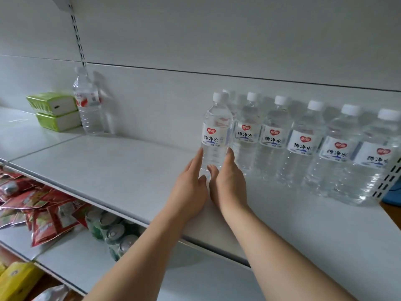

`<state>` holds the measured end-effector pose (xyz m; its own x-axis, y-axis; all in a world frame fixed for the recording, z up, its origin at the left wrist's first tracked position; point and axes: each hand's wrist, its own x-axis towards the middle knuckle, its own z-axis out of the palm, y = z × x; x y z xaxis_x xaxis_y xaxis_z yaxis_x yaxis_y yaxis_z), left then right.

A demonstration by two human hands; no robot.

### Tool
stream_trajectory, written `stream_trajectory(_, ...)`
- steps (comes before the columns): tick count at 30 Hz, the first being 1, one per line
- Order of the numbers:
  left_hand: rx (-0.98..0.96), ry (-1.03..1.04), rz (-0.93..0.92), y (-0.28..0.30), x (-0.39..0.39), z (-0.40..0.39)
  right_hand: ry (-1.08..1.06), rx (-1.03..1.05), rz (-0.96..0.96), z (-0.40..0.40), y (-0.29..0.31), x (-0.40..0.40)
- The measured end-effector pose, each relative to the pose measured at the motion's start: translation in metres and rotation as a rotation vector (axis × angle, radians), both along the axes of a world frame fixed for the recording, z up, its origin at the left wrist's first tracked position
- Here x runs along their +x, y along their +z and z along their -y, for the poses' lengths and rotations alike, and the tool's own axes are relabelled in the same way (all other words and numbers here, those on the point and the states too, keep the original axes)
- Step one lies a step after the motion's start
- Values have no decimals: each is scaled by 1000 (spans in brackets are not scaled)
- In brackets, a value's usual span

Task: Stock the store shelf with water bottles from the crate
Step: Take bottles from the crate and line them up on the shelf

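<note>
A clear water bottle (216,133) with a white cap and a white label stands upright on the white shelf (121,170), at the left end of a row of several like bottles (303,144) along the back wall. My left hand (191,183) touches its lower left side with straight fingers. My right hand (227,179) touches its lower right side, its thumb at the base. The crate is not in view.
Another bottle (87,105) stands apart at the back left, next to two stacked green tissue packs (54,111). On the shelf below lie red snack bags (39,211) and green cans (112,233). A slotted upright (390,177) bounds the shelf at the right.
</note>
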<state>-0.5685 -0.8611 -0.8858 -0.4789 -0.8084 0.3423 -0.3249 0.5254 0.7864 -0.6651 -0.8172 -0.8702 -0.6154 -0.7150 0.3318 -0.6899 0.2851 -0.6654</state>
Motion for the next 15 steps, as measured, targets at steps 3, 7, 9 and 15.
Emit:
stream_trajectory(3, 12, -8, 13, 0, 1, 0, -5, -17, -1, 0, 0, 1)
stream_trajectory(7, 25, -8, 4, 0, 2, 1, -7, -44, 27, -3, -3, 1)
stream_trajectory(9, 14, 2, -1, -1, 2, 2, 2, -33, 48, -10, -4, 1)
stream_trajectory(15, -92, 160, -80, 13, 9, -19, 93, -59, 74, -58, -6, 22)
